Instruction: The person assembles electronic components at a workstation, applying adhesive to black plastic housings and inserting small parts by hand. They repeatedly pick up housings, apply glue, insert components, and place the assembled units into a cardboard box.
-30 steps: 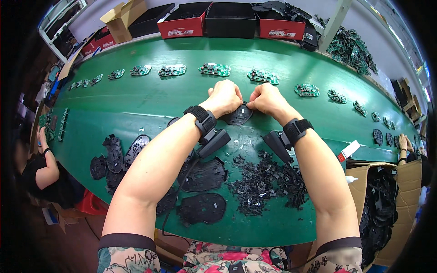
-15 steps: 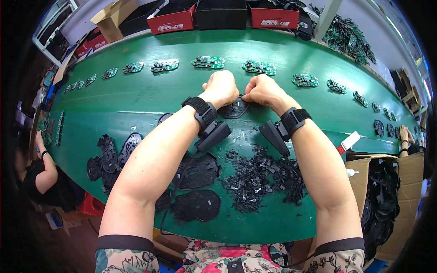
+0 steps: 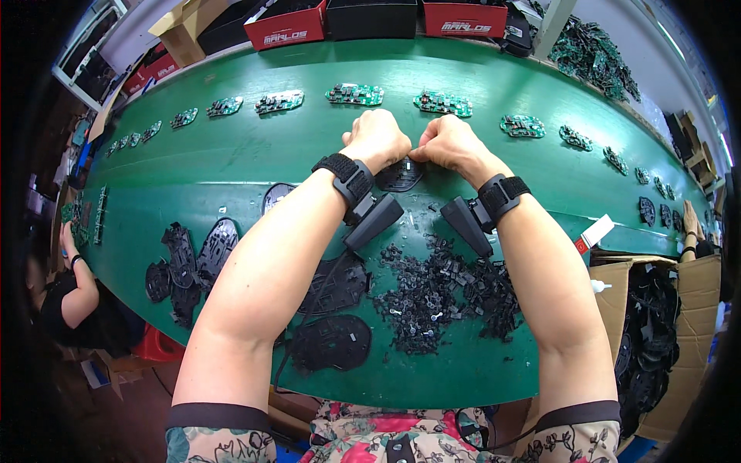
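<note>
Assembly work on a long green counter [image 3: 255, 154], seen from above. The left hand [image 3: 378, 139] is curled at the upper left edge of an oval black plastic shell with a ribbed face [image 3: 400, 177] and grasps it there, its fingertips hidden from view. The right hand [image 3: 454, 143] brings thumb and forefinger together at the upper right edge of the same shell; whether they grip the rim or a small part cannot be told. The shell lies between and just below the two hands, near the middle of the counter. Each wrist carries a black fabric strap [image 3: 351, 182] with a black plastic module. Beyond the hands, a row of green circuit boards with rounded ends [image 3: 354, 94] curves across the counter, each board apart from the next. Nearer the body, between the forearms, lies a loose heap of small black plastic parts [image 3: 421, 301]; left of the heap are larger black molded plastic shells [image 3: 332, 343], some partly covered by the left forearm. At right, an open brown cardboard carton [image 3: 698, 332] holds further black pieces. Red and black boxes [image 3: 285, 25] line the far edge. Co-workers' hands [image 3: 68, 238] appear at both sides.
</note>
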Available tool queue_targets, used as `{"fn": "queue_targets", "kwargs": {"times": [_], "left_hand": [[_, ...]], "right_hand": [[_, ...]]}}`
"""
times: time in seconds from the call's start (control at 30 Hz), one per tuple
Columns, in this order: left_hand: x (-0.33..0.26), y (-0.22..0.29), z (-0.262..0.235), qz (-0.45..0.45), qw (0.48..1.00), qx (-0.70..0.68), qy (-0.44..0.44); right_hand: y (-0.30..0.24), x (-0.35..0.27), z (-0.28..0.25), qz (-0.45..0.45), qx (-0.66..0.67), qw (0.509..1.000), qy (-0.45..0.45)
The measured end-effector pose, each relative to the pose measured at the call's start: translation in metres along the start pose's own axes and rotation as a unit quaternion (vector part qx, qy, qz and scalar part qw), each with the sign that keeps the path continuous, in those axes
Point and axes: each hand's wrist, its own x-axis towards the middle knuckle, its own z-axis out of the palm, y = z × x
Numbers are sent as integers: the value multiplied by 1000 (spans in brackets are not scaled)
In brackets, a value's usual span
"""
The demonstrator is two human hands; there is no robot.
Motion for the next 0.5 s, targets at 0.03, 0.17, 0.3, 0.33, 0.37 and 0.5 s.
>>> {"fn": "queue_targets", "kwargs": {"times": [0.03,0.17,0.3,0.33,0.37,0.5], "left_hand": [[0,1,-1,-8,1000,-3,-11],[4,-2,5,4,1000,-15,7],[5,-4,8,9,1000,-12,14],[5,-4,9,10,1000,-11,17],[5,-5,9,13,1000,-9,17],[8,-10,0,52,998,-36,-19]], "right_hand": [[0,-1,-1,0,1,1000,-2],[-1,0,-3,9,-23,1000,-3],[-7,1,-2,16,-61,998,-13],[-7,3,-1,12,-75,997,-5],[-5,5,1,9,-89,996,2],[-5,13,9,31,-107,993,34]]}}
